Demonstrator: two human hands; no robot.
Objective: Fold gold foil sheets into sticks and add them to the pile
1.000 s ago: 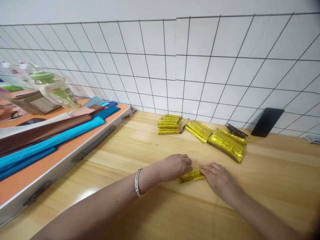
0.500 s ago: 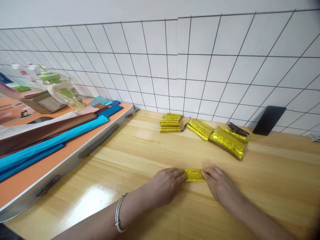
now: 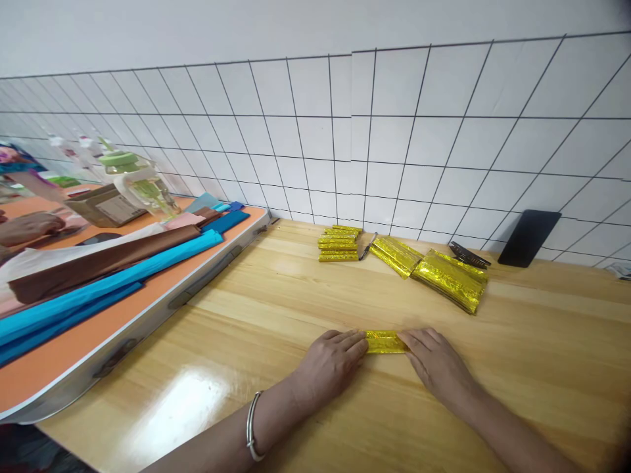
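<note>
Between my two hands a strip of shiny gold foil paper (image 3: 386,341) lies on the wooden table, with a crease running along its length. The fingers of my left hand (image 3: 335,358), which has a silver bangle at the wrist, are pressed together over the strip's left end. My right hand (image 3: 436,361) grips the right end, thumb and fingers closed on it. Both ends of the strip are hidden under the fingers. Further back lie several narrow folded gold foil strips (image 3: 338,244), a flat foil piece (image 3: 396,255) and a stack of foil sheets (image 3: 452,281).
A black clip (image 3: 468,255) rests behind the stack, and a black phone (image 3: 529,238) leans on the tiled wall. A pen (image 3: 367,246) lies beside the folded strips. Leftward, an orange-topped table holds blue paper (image 3: 162,264), a green-lidded bottle (image 3: 142,184) and a co-worker's hand (image 3: 34,228).
Along the foil strip a fold has shifted lower, and the strip looks slightly narrower. My right fingers lie flatter over its end. The view has tilted slightly, and the co-worker's hand shows more clearly.
</note>
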